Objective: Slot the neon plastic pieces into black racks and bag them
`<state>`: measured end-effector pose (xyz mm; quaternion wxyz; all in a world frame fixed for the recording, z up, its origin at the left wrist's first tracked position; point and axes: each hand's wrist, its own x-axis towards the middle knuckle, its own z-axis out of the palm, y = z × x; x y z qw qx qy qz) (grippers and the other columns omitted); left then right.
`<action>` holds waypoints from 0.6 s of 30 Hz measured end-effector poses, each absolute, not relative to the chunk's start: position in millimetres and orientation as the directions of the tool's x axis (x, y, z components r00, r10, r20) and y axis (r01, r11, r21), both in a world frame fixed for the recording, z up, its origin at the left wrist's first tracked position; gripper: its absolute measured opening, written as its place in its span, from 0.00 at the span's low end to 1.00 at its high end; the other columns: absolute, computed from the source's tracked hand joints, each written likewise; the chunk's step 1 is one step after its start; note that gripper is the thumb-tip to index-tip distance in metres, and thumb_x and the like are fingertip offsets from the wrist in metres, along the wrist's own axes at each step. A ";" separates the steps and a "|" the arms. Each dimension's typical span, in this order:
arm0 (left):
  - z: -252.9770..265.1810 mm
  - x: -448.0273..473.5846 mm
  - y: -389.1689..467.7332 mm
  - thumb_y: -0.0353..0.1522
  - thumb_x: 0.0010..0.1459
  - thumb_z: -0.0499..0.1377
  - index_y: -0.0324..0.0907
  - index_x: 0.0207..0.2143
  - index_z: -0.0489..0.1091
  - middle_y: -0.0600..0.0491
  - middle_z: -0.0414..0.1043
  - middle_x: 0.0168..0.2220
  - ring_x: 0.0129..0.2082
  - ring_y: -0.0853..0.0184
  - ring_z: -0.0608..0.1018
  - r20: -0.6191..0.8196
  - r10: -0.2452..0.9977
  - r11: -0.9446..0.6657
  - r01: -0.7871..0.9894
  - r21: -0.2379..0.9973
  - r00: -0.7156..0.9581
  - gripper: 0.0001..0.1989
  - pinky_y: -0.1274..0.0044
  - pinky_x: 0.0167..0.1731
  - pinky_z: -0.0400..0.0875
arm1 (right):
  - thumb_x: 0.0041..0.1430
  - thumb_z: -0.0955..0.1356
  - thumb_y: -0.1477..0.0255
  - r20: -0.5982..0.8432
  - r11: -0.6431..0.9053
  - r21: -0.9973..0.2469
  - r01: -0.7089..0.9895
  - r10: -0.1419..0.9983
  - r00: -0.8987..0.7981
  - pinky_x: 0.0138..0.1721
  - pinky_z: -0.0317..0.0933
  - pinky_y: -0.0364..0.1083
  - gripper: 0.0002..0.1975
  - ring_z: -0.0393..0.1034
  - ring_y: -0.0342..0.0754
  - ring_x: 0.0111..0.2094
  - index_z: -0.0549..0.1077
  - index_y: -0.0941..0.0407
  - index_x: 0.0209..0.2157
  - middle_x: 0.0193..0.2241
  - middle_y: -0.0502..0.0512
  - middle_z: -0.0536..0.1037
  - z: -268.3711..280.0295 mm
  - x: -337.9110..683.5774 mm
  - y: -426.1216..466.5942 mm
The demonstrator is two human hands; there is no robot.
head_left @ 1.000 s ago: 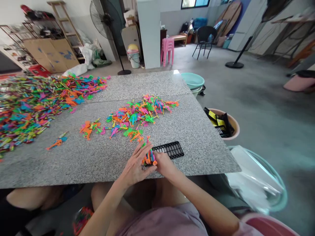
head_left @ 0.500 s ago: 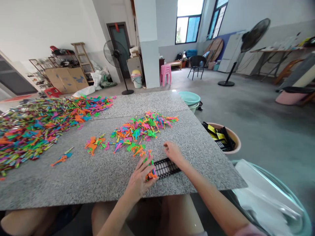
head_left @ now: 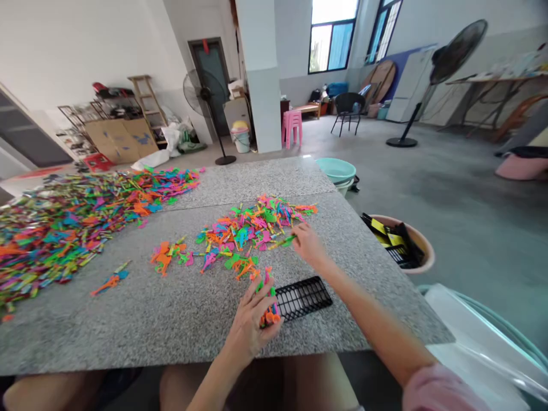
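A black mesh plastic basket [head_left: 305, 297] lies on the stone table near its front edge. My left hand [head_left: 249, 319] curls over the basket's left end, its fingers around a row of small orange, green and pink plastic toys [head_left: 270, 315]. Part of that row is hidden under the fingers. Beyond the basket, my right hand [head_left: 307, 244] pinches a thin green plastic toy [head_left: 282, 242] with a yellowish end. This is at the near right edge of a mixed pile of bright plastic toys [head_left: 252, 225].
A much larger heap of such toys [head_left: 64, 222] covers the table's left side. Smaller clusters [head_left: 165, 257] lie between. Right of the table, a round tub [head_left: 422, 251] holds black baskets with yellow pieces. A turquoise basin [head_left: 337, 168] stands by the far corner.
My right hand has moved up and away from the basket to the pile and now holds a green toy. My left hand stays over the toys in the basket. The view has shifted slightly.
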<state>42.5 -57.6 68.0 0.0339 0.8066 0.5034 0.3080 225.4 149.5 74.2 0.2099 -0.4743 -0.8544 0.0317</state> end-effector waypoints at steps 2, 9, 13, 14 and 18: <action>66.0 42.5 -56.5 0.29 0.57 0.61 0.43 0.45 0.70 0.44 0.65 0.61 0.67 0.51 0.55 0.473 0.826 -0.501 0.785 0.365 0.307 0.13 0.55 0.58 0.66 | 0.59 0.63 0.79 0.261 0.553 -0.165 0.817 0.823 -0.504 0.50 0.60 0.51 0.11 0.62 0.56 0.50 0.77 0.58 0.37 0.43 0.63 0.73 78.3 252.4 158.2; 57.5 38.2 -54.0 0.33 0.59 0.61 0.44 0.45 0.71 0.44 0.66 0.60 0.68 0.51 0.53 0.515 0.804 -0.503 0.800 0.326 0.296 0.10 0.54 0.55 0.68 | 0.59 0.61 0.84 0.197 0.540 -0.252 0.803 0.841 -0.504 0.52 0.60 0.47 0.25 0.62 0.50 0.55 0.69 0.51 0.56 0.60 0.58 0.63 49.7 263.9 165.5; 56.4 39.4 -55.4 0.33 0.59 0.61 0.44 0.44 0.71 0.43 0.67 0.59 0.68 0.51 0.54 0.520 0.808 -0.491 0.805 0.333 0.278 0.10 0.54 0.57 0.66 | 0.64 0.64 0.72 0.185 0.294 -0.395 0.870 0.953 -0.238 0.45 0.63 0.47 0.17 0.69 0.51 0.43 0.68 0.59 0.54 0.50 0.64 0.69 38.4 267.7 158.8; 56.9 39.9 -55.9 0.32 0.59 0.61 0.44 0.44 0.71 0.43 0.67 0.59 0.68 0.51 0.54 0.517 0.812 -0.487 0.805 0.340 0.272 0.10 0.54 0.57 0.66 | 0.65 0.64 0.70 0.164 0.280 -0.401 0.872 0.959 -0.232 0.44 0.63 0.47 0.16 0.69 0.51 0.42 0.69 0.60 0.52 0.49 0.65 0.69 37.3 268.8 157.9; 60.1 40.4 -58.1 0.32 0.59 0.60 0.44 0.45 0.71 0.43 0.66 0.60 0.68 0.51 0.53 0.488 0.834 -0.469 0.799 0.377 0.259 0.11 0.53 0.58 0.65 | 0.65 0.60 0.78 0.117 0.291 -0.375 0.880 0.957 -0.267 0.45 0.63 0.45 0.17 0.68 0.51 0.46 0.69 0.58 0.53 0.50 0.63 0.69 36.7 259.8 161.4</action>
